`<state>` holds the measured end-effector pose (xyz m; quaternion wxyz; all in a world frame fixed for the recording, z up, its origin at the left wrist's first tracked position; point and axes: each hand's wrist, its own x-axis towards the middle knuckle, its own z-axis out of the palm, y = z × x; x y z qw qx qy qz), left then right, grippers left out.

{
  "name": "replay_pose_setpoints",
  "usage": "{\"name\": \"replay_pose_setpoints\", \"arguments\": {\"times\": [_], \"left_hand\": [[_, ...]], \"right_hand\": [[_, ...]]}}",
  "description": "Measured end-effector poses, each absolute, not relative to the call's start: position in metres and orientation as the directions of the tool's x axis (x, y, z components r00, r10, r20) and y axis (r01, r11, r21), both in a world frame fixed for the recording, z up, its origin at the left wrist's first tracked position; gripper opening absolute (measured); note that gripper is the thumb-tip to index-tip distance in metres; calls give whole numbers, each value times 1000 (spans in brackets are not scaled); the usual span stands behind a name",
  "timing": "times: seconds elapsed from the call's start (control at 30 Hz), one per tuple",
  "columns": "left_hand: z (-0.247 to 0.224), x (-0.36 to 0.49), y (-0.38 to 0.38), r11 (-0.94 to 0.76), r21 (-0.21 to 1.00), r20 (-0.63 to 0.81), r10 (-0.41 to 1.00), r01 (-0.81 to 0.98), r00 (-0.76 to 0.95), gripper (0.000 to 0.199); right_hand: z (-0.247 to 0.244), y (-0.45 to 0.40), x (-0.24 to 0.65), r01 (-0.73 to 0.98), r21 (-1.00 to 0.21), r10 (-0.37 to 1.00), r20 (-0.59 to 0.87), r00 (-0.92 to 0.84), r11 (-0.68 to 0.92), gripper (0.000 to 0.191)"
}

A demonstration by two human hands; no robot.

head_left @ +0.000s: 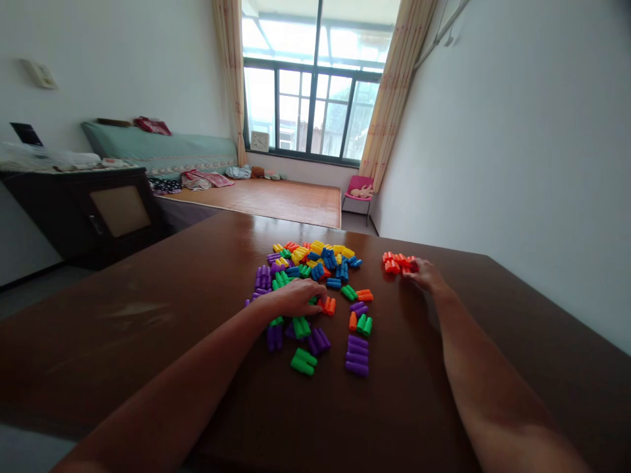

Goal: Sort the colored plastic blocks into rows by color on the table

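Note:
My left hand [298, 297] reaches into a heap of small plastic pieces shaped like joined tubes. Its fingers are curled down and closed at an orange piece [330, 306]; part of their grip is hidden. Green pieces [302, 327] and purple pieces [319, 340] lie around that hand, with blue pieces [328, 258] and yellow pieces [344, 251] behind it. Off to the right, my right hand [424, 274] has its fingers closed on the near end of a cluster of orange pieces [398, 260], which rests on the table apart from the heap.
The brown table [221, 407] carries everything. Purple pieces [357, 355] lie in a column right of the heap. Beyond stand a bed [290, 200], a pink chair [359, 186] and a window [315, 112]. A dark cabinet [73, 197] is at left.

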<state>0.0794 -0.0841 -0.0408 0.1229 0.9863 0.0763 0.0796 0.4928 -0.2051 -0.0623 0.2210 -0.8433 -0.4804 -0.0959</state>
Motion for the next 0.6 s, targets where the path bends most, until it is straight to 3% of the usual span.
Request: {"name": "replay_pose_setpoints", "arguments": {"times": [0.1, 0.23, 0.37, 0.5, 0.6], "left_hand": [[-45, 83, -84, -947, 253, 245, 258, 196, 935, 23], [-47, 88, -84, -923, 325, 403, 333, 207, 852, 35], [-45, 91, -88, -923, 323, 486, 350, 208, 801, 40], [-45, 91, -87, -931, 299, 530, 343, 207, 776, 46], [-48, 90, -82, -938, 294, 567, 326, 183, 757, 47]], "right_hand": [[-36, -196, 463, 849, -410, 785, 377, 492, -334, 19], [-10, -178, 378, 729, -680, 973, 210, 93, 77, 36], [-24, -161, 305, 572, -804, 986, 110, -126, 163, 36], [-36, -154, 304, 463, -876, 991, 110, -72, 131, 40], [-30, -161, 352, 503, -860, 973, 180, 142, 86, 38]]}}
